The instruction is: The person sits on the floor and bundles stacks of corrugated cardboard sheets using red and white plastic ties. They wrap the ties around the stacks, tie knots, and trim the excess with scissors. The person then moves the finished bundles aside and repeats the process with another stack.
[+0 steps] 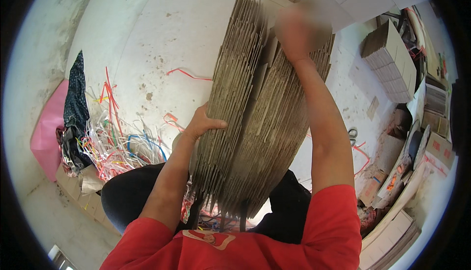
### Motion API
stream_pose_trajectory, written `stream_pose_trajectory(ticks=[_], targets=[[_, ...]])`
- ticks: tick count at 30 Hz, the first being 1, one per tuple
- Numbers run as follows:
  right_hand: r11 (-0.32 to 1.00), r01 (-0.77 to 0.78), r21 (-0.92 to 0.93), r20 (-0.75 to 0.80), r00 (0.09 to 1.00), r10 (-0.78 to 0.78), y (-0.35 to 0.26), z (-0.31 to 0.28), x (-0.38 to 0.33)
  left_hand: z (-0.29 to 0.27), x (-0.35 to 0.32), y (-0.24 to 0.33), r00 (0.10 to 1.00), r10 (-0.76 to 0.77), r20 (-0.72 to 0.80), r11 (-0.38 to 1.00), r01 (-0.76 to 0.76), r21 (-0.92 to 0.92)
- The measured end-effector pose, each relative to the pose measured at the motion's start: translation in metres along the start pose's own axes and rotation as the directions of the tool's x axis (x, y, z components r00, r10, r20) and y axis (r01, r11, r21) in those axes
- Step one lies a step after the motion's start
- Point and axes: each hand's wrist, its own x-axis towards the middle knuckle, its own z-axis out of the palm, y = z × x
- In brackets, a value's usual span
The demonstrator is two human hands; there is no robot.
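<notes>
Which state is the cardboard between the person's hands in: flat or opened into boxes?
Flat: the cardboard shows thin edges packed closely together, with no opened box shape among them.

passage: floor [171, 39] left of cardboard stack [230, 83] | obstacle: strap tangle [115, 152]

We see the right hand [296, 32] only as a smear: a blurred patch hides its fingers and the top of the cardboard stack [230, 98] around them. The left hand [200, 122] shows its thumb, its other fingers out of sight behind the stack's left side. The stack also covers part of the dark-trousered legs [140, 186], and we cannot make out what bears its lower end. The red shirt [245, 255] is cut off below. Beside the right forearm [331, 137], a looped object [353, 135] is too small for us to identify.
</notes>
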Motion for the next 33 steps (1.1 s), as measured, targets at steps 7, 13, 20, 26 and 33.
stream_pose_trajectory(ticks=[7, 13, 20, 26, 33], targets=[[0.949, 0.315, -0.028, -0.001, 0.949, -0.315, -0.003, 0.01, -0.011, -0.003, 0.006, -0.011, 1.0, 0.029, 0.01, 0.999, -0.029, 0.018], [0.912, 0.411, -0.002, 0.165, 0.899, -0.405, -0.001, 0.015, -0.01, -0.003, 0.004, -0.009, 0.999, 0.041, 0.007, 0.999, -0.041, 0.019], [0.89, 0.42, 0.178, 0.087, 0.894, -0.439, 0.013, 0.036, -0.009, -0.002, 0.006, -0.011, 0.997, 0.076, -0.007, 0.995, -0.076, 0.068], [0.915, 0.402, 0.02, 0.332, 0.861, -0.386, -0.024, -0.008, 0.009, -0.005, 0.002, -0.012, 0.998, 0.065, -0.019, 0.996, -0.063, 0.069], [0.868, 0.496, 0.021, 0.266, 0.834, -0.483, -0.014, 0.008, 0.013, 0.001, 0.005, -0.007, 0.999, 0.049, 0.002, 0.994, -0.049, 0.1]])
